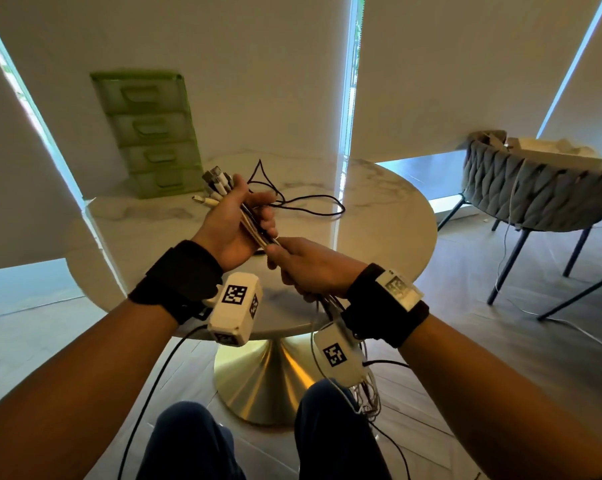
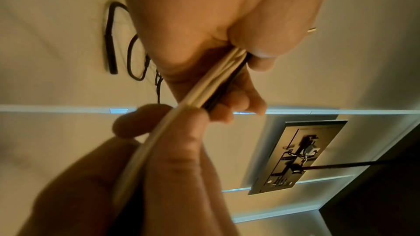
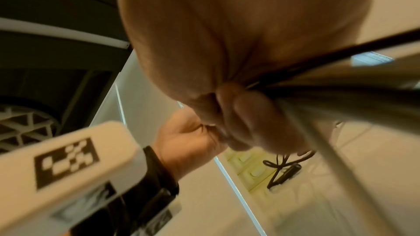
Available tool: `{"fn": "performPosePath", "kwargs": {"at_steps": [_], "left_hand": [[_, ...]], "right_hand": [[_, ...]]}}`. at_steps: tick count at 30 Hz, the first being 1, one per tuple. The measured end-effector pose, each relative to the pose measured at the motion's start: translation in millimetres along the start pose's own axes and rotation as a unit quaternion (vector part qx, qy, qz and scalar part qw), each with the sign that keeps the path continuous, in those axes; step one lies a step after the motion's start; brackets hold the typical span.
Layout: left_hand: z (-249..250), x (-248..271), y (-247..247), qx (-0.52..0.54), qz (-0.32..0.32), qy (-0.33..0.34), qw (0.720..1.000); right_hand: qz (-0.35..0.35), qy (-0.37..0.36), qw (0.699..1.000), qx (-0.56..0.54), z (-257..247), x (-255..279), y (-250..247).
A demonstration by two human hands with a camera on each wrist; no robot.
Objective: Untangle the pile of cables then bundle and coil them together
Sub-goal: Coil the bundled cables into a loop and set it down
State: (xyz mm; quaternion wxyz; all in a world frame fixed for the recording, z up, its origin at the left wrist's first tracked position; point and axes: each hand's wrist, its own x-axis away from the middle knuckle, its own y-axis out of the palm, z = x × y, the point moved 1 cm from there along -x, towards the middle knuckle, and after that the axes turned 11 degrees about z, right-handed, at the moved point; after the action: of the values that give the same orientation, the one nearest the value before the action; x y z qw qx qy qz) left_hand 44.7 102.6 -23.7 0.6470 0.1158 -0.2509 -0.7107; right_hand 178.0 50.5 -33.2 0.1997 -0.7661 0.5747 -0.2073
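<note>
A bundle of white and black cables (image 1: 258,227) runs between both hands above the round marble table (image 1: 379,216). My left hand (image 1: 238,220) grips the bundle just below its plug ends (image 1: 216,185), which stick out past the thumb. My right hand (image 1: 304,266) is curled round the same bundle (image 2: 181,107) right below the left one. The loose cable tails (image 1: 365,393) hang from the right fist down past my knee. One black cable (image 1: 303,202) lies looped on the tabletop, and it leads toward the left hand.
A green translucent drawer unit (image 1: 150,133) stands at the table's back left. A grey padded chair (image 1: 542,188) is off to the right with a white cord trailing on the wooden floor. The table's gold pedestal (image 1: 261,375) is between my knees.
</note>
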Motion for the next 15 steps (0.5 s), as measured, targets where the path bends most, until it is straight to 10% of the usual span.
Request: {"fn": "performPosePath", "kwargs": {"at_steps": [7, 15], "left_hand": [[5, 1, -31, 0.037, -0.009, -0.003, 0.999], [16, 0, -60, 0.016, 0.043, 0.021, 0.999]], "right_hand": [[-0.163, 0.013, 0.971, 0.174, -10, -6, -5], [-0.053, -0.033, 0.895, 0.443, -38, -60, -20]]}}
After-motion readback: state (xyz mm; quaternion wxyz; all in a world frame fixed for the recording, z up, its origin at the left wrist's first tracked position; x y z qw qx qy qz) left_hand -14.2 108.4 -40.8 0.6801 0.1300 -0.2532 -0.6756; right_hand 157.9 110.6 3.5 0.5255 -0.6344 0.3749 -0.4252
